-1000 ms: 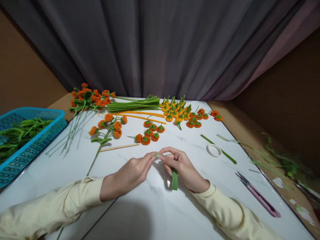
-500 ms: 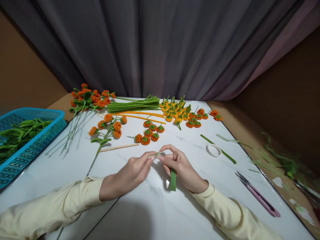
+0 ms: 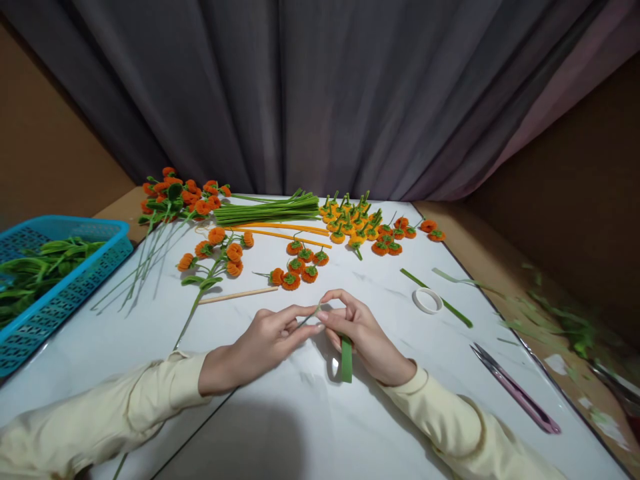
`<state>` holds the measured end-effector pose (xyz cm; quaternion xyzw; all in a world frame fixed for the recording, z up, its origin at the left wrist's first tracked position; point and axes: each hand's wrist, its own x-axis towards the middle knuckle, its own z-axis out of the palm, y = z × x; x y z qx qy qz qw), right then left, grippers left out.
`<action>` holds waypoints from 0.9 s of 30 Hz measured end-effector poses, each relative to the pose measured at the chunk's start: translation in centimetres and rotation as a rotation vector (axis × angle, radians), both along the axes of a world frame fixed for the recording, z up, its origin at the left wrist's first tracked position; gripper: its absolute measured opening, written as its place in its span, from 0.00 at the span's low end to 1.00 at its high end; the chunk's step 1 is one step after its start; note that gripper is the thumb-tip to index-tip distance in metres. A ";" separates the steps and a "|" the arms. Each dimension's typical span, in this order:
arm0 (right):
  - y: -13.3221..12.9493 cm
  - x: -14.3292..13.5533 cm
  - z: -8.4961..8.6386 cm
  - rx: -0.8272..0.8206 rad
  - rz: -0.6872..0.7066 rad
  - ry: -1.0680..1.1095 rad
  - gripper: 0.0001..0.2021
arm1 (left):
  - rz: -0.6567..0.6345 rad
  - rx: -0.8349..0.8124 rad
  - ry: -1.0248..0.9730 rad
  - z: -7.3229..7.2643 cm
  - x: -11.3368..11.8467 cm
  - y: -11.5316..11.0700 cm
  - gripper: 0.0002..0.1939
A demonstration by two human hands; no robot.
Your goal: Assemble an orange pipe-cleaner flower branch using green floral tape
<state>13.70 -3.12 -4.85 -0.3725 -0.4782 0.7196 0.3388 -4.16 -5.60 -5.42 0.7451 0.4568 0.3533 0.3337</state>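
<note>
My left hand (image 3: 265, 343) holds a thin dark wire between thumb and fingers, its tip meeting my right fingertips. My right hand (image 3: 363, 337) pinches green tape (image 3: 347, 360) at the wire's end, and a wide strip of that tape hangs below the palm. Beyond my hands lie several small orange flower heads (image 3: 296, 265) with green backs. Left of them rests a flower stem with orange blooms (image 3: 234, 252) and green leaves, beside a thin wooden stick (image 3: 239, 295).
A blue basket (image 3: 65, 287) of green leaves stands left. Green stems (image 3: 270, 210) and yellow flower heads (image 3: 350, 217) lie at the back. At right are a white ring (image 3: 427, 301), a green strip (image 3: 457, 315) and pink-handled snips (image 3: 520, 393).
My left thumb and forefinger have spread and shifted on the wire, so more of it shows between them. My right hand has barely moved.
</note>
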 end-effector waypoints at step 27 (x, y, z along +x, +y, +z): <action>0.0 0.0 -0.1 0.009 -0.014 -0.030 0.16 | -0.110 -0.406 -0.104 1.5 -0.1 0.4 0.17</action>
